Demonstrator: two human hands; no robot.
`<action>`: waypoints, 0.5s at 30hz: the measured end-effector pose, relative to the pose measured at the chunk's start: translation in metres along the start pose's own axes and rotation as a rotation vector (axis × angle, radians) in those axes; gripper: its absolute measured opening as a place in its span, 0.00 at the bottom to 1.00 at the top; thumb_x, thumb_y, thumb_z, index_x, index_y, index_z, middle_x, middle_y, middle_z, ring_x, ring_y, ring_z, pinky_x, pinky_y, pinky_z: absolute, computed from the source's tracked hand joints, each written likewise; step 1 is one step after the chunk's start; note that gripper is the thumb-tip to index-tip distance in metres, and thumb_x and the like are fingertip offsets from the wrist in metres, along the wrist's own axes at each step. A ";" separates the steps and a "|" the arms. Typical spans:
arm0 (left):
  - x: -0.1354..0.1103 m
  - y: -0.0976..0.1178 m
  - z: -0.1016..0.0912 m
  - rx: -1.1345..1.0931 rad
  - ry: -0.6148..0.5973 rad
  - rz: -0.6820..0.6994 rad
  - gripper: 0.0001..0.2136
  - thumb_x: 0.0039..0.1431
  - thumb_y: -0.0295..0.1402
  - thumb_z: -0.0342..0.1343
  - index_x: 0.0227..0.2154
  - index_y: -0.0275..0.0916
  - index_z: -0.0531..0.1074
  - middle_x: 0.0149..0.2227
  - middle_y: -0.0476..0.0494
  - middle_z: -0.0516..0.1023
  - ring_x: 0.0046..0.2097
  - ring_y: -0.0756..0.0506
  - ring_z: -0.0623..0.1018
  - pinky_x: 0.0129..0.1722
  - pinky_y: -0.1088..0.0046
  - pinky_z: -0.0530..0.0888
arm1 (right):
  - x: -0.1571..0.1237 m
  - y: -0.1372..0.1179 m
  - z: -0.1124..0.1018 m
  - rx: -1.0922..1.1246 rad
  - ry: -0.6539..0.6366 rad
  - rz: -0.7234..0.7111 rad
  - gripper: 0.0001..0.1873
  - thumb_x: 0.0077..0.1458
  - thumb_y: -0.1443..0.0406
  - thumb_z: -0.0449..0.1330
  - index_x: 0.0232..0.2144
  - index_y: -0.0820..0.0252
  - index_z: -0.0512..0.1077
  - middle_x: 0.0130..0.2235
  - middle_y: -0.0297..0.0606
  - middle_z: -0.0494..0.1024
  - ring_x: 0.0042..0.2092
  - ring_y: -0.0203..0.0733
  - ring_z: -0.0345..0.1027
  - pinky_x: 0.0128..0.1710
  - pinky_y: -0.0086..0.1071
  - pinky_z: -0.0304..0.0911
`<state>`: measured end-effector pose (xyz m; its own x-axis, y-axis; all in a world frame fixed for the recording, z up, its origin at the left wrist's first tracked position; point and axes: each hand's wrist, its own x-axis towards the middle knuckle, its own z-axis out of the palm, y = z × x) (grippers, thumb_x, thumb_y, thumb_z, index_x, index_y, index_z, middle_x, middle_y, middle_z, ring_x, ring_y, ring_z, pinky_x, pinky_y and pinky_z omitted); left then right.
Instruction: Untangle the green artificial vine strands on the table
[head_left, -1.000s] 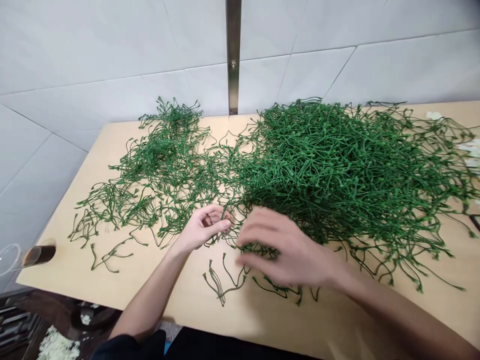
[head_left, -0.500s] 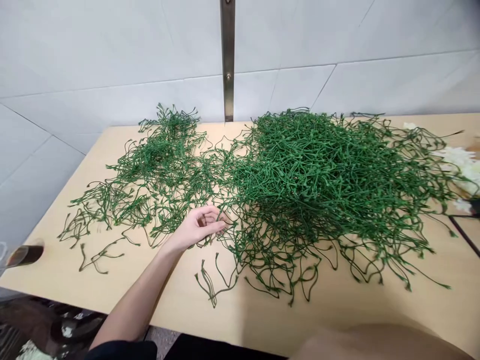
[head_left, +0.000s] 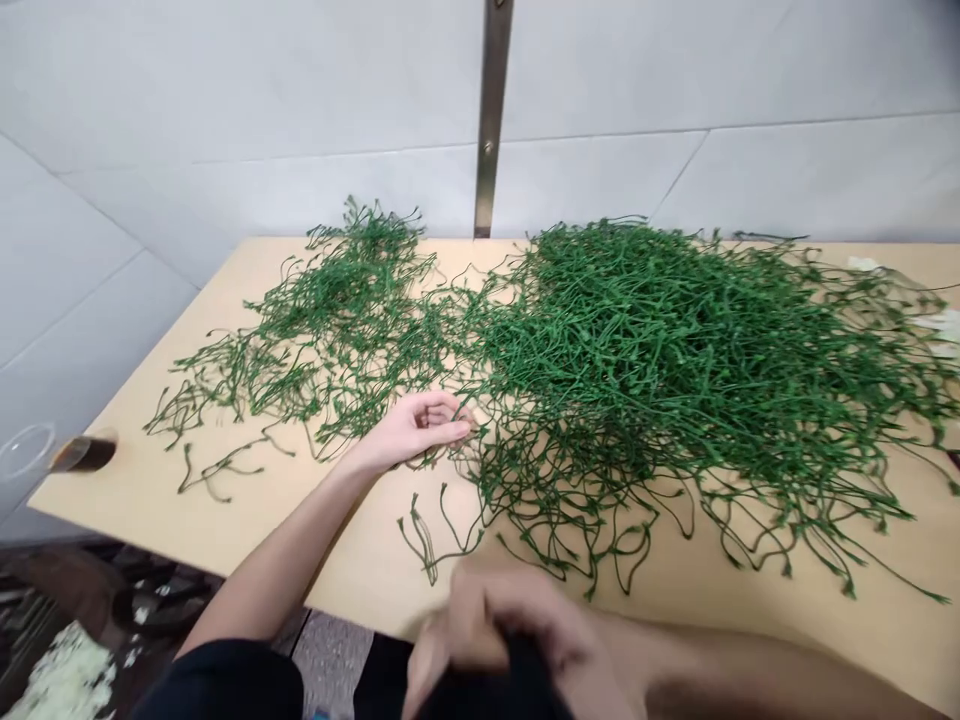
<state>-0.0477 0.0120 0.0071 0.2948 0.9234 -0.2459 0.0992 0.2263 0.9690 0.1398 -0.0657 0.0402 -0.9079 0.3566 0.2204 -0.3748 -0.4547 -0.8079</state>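
Observation:
A large tangled heap of thin green strands (head_left: 637, 320) with knotted-looking ends covers the right and middle of the table. A looser spread of the same strands (head_left: 337, 290) lies to the left, joined to the heap. My left hand (head_left: 416, 430) rests at the near edge between them, its fingers curled and thumb close to them, with a green strand at the fingertips. Low in the view, close to my body, my right hand (head_left: 525, 620) is blurred, its fingers bent around something dark. What that dark thing is cannot be made out.
A clear cup with dark liquid (head_left: 86, 453) stands at the table's left edge. White flowers (head_left: 941, 325) lie at the far right. A metal strip (head_left: 491, 120) runs down the tiled wall behind the pale wooden table (head_left: 277, 530). A whitish pile (head_left: 67, 675) sits below, lower left.
My right hand has come into view at the bottom middle, where only a blurred arm showed before. The view has shifted slightly left. My left hand keeps its place among the strands.

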 end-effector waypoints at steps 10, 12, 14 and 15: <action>0.003 -0.009 -0.002 -0.137 -0.032 0.020 0.13 0.45 0.35 0.68 0.32 0.33 0.74 0.27 0.51 0.75 0.28 0.56 0.73 0.32 0.79 0.69 | -0.003 -0.007 0.026 0.715 0.222 0.088 0.15 0.60 0.60 0.60 0.29 0.58 0.58 0.21 0.24 0.51 0.20 0.26 0.39 0.19 0.18 0.41; 0.003 -0.008 -0.001 -0.110 -0.031 0.026 0.12 0.47 0.34 0.68 0.32 0.34 0.75 0.26 0.51 0.74 0.28 0.56 0.72 0.30 0.80 0.68 | -0.005 -0.003 0.028 0.740 0.236 0.079 0.13 0.60 0.62 0.61 0.30 0.58 0.59 0.21 0.24 0.51 0.20 0.26 0.40 0.19 0.18 0.41; 0.002 -0.006 -0.001 -0.089 -0.030 0.027 0.11 0.48 0.34 0.67 0.31 0.33 0.74 0.26 0.52 0.74 0.27 0.56 0.72 0.30 0.80 0.67 | -0.007 0.000 0.029 0.755 0.240 0.087 0.11 0.61 0.62 0.59 0.31 0.58 0.61 0.20 0.23 0.52 0.20 0.26 0.40 0.19 0.18 0.41; 0.002 -0.005 -0.001 -0.081 -0.031 0.028 0.11 0.48 0.34 0.67 0.31 0.33 0.74 0.26 0.52 0.74 0.27 0.56 0.72 0.29 0.80 0.67 | -0.008 0.000 0.029 0.760 0.242 0.099 0.11 0.62 0.62 0.58 0.31 0.58 0.61 0.20 0.23 0.52 0.20 0.26 0.40 0.19 0.18 0.42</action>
<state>-0.0481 0.0126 0.0015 0.3254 0.9202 -0.2177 0.0132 0.2259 0.9741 0.1414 -0.0923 0.0540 -0.9103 0.4132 -0.0273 -0.3994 -0.8935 -0.2054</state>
